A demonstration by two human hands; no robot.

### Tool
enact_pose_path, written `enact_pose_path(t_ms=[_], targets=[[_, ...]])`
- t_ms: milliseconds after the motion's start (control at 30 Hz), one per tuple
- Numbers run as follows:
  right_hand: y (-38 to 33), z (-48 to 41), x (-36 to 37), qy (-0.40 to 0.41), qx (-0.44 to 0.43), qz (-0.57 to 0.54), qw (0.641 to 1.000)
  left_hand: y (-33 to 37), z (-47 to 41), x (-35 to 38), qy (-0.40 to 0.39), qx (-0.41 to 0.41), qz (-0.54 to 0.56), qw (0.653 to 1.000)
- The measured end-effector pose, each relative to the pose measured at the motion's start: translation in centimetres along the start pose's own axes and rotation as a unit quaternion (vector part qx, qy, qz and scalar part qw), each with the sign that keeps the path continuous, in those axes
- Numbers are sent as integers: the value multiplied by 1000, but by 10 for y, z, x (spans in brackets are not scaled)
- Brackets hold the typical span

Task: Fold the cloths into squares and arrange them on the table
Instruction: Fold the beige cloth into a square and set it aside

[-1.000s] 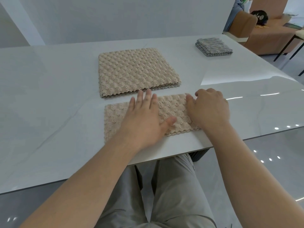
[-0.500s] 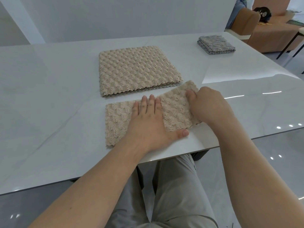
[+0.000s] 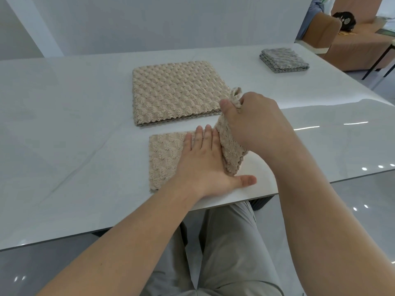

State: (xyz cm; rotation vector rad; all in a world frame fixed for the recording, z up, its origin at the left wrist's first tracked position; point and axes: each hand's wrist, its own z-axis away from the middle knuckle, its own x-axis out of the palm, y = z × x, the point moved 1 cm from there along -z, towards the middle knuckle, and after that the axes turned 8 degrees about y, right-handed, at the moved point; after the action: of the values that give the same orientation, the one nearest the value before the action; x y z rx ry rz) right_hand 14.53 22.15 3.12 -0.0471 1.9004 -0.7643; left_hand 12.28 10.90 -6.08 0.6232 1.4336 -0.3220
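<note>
Big beige cloth point(image 3: 175, 92), folded square, lies flat on the white bench point(image 3: 64, 146). Just in front of it, on the person's side, sits the small beige cloth point(image 3: 164, 159), partly folded. L hand point(image 3: 203, 165) lies flat on that cloth's middle, fingers point(image 3: 199, 137) straight & together, pressing down, holding nothing; thumb out over bare bench. R hand point(image 3: 254, 122), at the big beige cloth's front-right corner, pinches the small beige cloth's right end btwn thumb & curled fingers, w/ that end raised upright off the bench. Grey cloth point(image 3: 282, 59), a folded stack, lies well behind & right of the big beige cloth.
</note>
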Motion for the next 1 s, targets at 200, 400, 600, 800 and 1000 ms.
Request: enact_pose_path(t_ms=[200, 400, 600, 800, 1000], targets=[[-5, 6, -4, -6, 3, -29, 1000, -34, 15, -51, 22, 32, 100, 994], [-25, 30, 6, -73, -29, -77, 994, -97, 31, -73, 222, -177, 206, 936], [-45, 52, 37, -101, -93, -47, 989, -126, 38, -56, 213, -256, 287, 898], [-58, 65, 57, -131, -141, -25, 981, -129, 37, -51, 209, -272, 341, 875], [-65, 72, 64, -141, -164, -19, 976, -133, 39, -51, 217, -263, 362, 868]])
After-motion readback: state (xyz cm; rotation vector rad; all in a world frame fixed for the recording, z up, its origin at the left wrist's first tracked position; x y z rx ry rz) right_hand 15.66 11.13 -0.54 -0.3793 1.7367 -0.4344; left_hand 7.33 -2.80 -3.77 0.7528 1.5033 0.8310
